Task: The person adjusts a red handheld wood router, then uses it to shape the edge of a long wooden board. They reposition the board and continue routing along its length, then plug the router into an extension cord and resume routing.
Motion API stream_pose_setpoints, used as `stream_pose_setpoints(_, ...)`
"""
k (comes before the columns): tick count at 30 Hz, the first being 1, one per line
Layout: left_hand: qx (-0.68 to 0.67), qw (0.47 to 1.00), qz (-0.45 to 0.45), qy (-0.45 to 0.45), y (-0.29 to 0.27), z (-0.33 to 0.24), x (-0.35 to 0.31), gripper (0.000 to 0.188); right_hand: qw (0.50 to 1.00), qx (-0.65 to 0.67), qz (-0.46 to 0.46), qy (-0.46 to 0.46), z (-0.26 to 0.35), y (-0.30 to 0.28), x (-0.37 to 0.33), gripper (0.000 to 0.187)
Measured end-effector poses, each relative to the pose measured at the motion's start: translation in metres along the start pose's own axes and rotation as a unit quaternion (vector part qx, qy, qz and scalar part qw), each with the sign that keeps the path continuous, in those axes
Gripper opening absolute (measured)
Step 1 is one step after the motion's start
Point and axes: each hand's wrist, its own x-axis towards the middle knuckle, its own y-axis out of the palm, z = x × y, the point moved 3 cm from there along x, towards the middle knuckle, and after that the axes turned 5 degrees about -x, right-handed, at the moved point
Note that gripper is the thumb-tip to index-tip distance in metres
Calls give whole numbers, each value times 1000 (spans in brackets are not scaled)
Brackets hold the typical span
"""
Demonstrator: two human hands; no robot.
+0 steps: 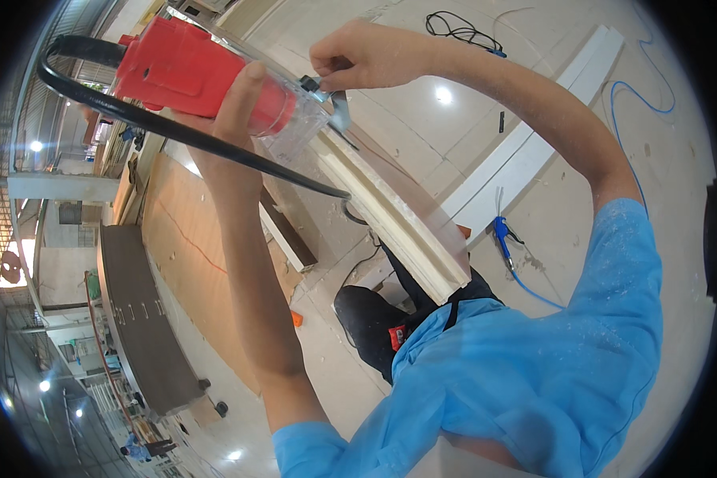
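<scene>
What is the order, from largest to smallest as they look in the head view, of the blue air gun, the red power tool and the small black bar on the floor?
1. Red power tool, held nearer the camera, which enlarges it
2. Blue air gun
3. Small black bar

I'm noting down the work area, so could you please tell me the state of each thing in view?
Red power tool: held in left hand; on or off, cannot tell
Right hand: curled, at the tool's metal fitting
Wooden strip: grooved lengthwise
Blue air gun: lying on floor, hose attached
Black cable: loosely coiled on floor
</scene>
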Motion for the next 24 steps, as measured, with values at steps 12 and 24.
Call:
stream_pose_setpoints(12,-47,999,1,-4,1,0,0,46,996,82,8,15,-10,1,3,17)
stream_pose_setpoints(24,-54,998,10,10,2,1,-1,38,985,139,105,16,-13,-7,7,18)
